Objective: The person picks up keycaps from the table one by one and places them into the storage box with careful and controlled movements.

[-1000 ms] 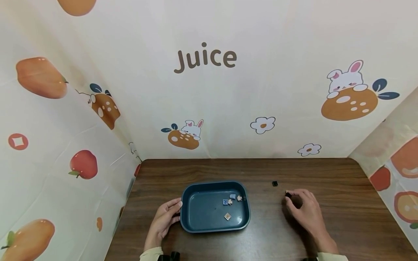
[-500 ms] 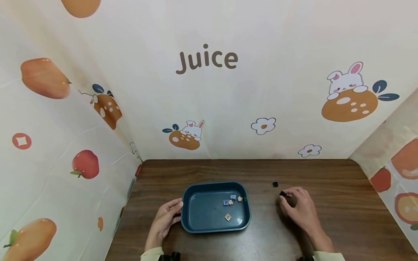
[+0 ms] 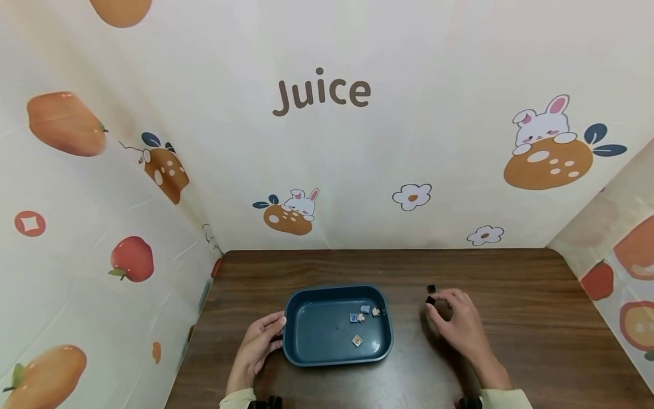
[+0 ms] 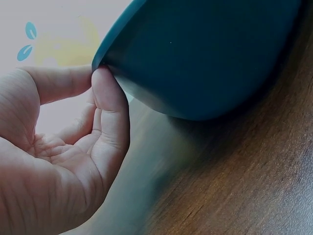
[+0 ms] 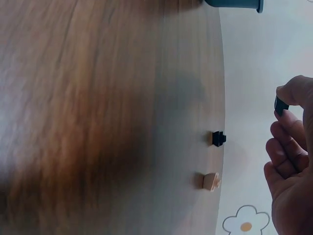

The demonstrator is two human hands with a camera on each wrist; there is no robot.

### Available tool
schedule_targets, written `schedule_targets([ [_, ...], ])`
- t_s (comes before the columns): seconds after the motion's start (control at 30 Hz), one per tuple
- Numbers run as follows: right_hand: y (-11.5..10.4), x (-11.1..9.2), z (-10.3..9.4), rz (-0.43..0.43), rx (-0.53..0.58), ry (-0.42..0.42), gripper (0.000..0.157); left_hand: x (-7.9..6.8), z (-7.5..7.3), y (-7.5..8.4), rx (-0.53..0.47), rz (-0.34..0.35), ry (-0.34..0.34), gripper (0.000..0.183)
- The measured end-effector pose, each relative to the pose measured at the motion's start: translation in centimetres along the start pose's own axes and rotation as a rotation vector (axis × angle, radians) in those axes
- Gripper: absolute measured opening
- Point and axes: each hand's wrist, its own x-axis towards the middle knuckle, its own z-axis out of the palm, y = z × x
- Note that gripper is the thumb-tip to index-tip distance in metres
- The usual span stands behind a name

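Since the earlier frames, the right hand [image 3: 455, 326] has moved toward nine o'clock with a small black block [image 3: 431, 300]. Its fingers [image 5: 282, 154] and thumb pinch the block, maybe because it is so tiny, seemingly up off the worktop [image 3: 521, 295]. Another black block [image 3: 431, 288] sits just beside it at twelve o'clock. Off at nine o'clock is a smooth blue tray [image 3: 317, 341] with round corners; little blue and cream bits [image 3: 353, 318] lie in its three o'clock half. The left hand [image 3: 258, 341] pinches the tray's nine o'clock rim, likely to stop it sliding on the wood.
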Motion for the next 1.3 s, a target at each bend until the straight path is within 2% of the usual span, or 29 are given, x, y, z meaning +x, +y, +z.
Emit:
schedule_targets([
  [0.23,-1.0,0.6,0.4,0.012,0.015,-0.027,0.026,0.1,0.0,0.1,-0.004,-0.002,0.004,0.057],
  [0.47,-2.1,1.1,0.9,-0.012,0.017,-0.04,0.025,0.1,0.0,0.1,-0.001,-0.002,0.005,0.058],
  [0.77,-3.0,1.6,1.6,0.032,-0.009,-0.116,0.023,0.1,-0.1,0.1,0.003,0.002,0.002,0.057],
  [0.97,-3.2,1.9,1.7,0.006,0.001,-0.109,0.024,0.1,-0.1,0.0,-0.002,-0.001,0.001,0.057],
  [1.3,-3.7,2.3,2.4,-0.013,0.014,-0.149,0.022,0.3,-0.1,0.0,-0.008,-0.005,-0.005,0.058],
])
